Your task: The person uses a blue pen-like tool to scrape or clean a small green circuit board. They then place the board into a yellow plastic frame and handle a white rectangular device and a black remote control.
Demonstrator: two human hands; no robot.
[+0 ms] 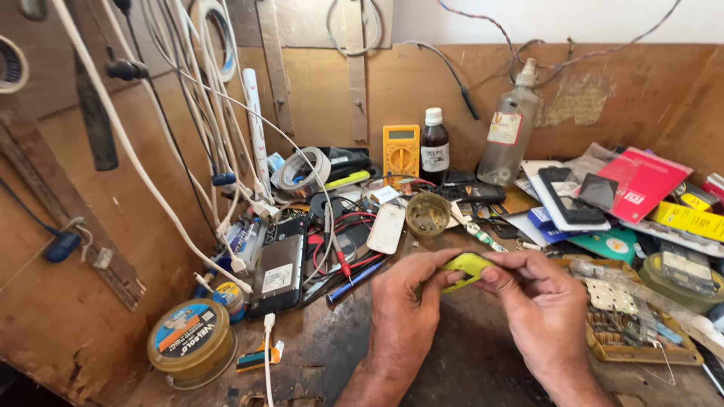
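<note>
Both of my hands meet over the middle of a cluttered wooden workbench. Between them is a small yellow-green plastic piece. My left hand grips its left end with thumb and fingers. My right hand pinches its right end from above. Most of the piece is hidden by my fingers.
A round tin stands at the front left. Behind the hands lie a dark phone, a white phone cover, a small round dish, a yellow multimeter, two bottles, tape rolls and hanging white cables. A parts tray sits at right.
</note>
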